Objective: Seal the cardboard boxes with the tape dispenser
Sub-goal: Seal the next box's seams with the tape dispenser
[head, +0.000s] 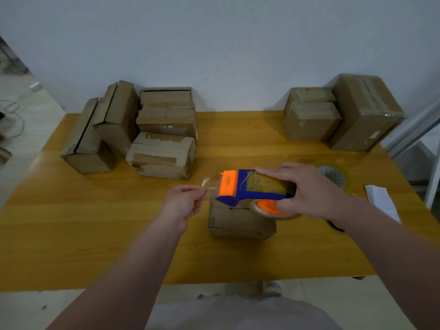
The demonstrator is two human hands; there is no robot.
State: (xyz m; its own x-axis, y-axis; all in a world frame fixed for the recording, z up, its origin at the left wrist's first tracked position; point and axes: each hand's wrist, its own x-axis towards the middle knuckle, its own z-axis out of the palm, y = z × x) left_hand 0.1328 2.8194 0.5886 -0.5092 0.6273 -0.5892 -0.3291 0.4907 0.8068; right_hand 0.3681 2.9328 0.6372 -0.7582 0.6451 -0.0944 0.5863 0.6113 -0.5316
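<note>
A small cardboard box (240, 222) stands on the yellow wooden table (119, 234) near the middle. Above it my right hand (307, 191) grips a blue and orange tape dispenser (245, 186) loaded with a clear tape roll. My left hand (185, 201) pinches the free end of the clear tape (206, 182) just left of the dispenser's orange head, with a short strip stretched between them.
Several cardboard boxes (164, 153) are grouped at the back left, and three more boxes (312, 122) stand at the back right. A spare tape roll (333, 176) and a white paper slip (382, 201) lie right of my hand. A white wall rises behind the table.
</note>
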